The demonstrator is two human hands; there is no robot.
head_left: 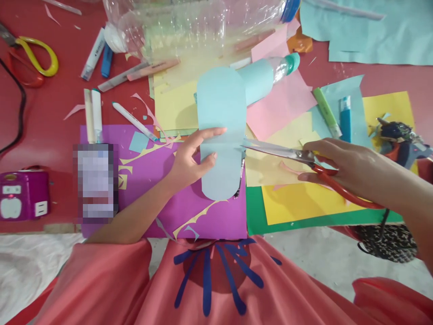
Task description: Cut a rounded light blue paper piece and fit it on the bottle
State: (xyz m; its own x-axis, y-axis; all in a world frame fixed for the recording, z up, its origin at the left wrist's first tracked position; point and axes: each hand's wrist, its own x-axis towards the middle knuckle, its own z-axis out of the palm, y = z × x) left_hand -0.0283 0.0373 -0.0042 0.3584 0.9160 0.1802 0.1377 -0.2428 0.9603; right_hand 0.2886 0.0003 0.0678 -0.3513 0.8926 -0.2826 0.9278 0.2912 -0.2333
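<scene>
A light blue paper shape [221,104] with rounded ends and a crease across its middle is held above the purple sheet. My left hand [191,158] pinches its left edge near the crease, thumb and forefinger lying over the front. In my right hand [341,164] is a pair of scissors [280,151] with red handles, my fingers around the grips. The blade tips meet the right edge of the paper at the crease. Whether they have cut into it I cannot make out.
Purple [152,189], yellow [294,207] and pink sheets cover the red table, strewn with scraps and several markers. A large clear bottle [203,27] lies at the back, a smaller blue-wrapped bottle [260,81] before it. Yellow-handled scissors [50,58] and a phone [96,183] are left.
</scene>
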